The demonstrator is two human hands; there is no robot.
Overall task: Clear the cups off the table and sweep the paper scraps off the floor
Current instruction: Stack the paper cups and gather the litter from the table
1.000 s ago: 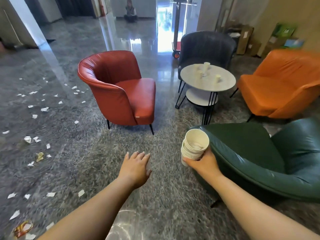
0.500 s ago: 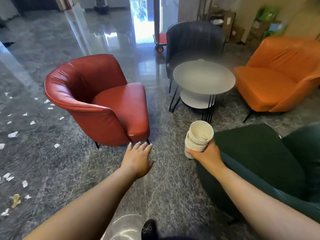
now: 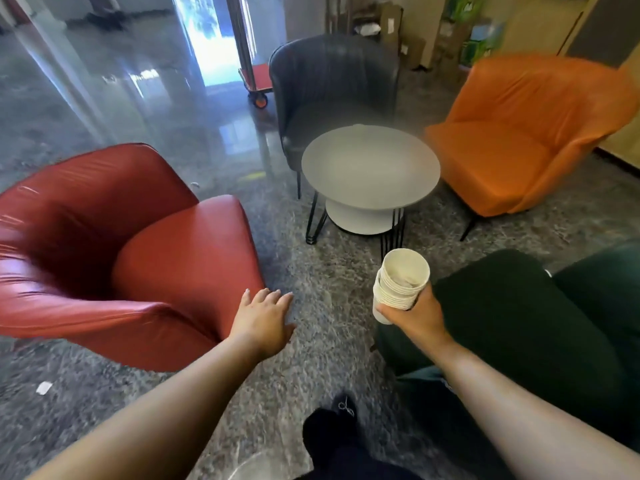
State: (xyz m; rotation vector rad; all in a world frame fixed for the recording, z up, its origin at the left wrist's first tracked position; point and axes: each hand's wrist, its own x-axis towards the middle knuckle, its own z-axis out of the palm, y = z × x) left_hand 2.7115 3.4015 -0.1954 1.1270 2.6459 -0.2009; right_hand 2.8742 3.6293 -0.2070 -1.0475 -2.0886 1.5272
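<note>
Head view: the right hand (image 3: 417, 315) grips a stack of paper cups (image 3: 400, 284) low on its side, fingers curled round the far wall, thumb on the near one, mouth tilted up; the left hand (image 3: 265, 318) hangs flat, fingers straight, holding nothing, over the floor just beside the red armchair (image 3: 138, 251); the round table (image 3: 370, 166) stands ahead.

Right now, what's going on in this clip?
A person is walking between the armchairs toward the round table, whose top looks blurred, so any cups on it cannot be made out. The right hand holds a stack of paper cups. The left hand is open and empty near the red chair. One paper scrap shows on the floor.
</note>
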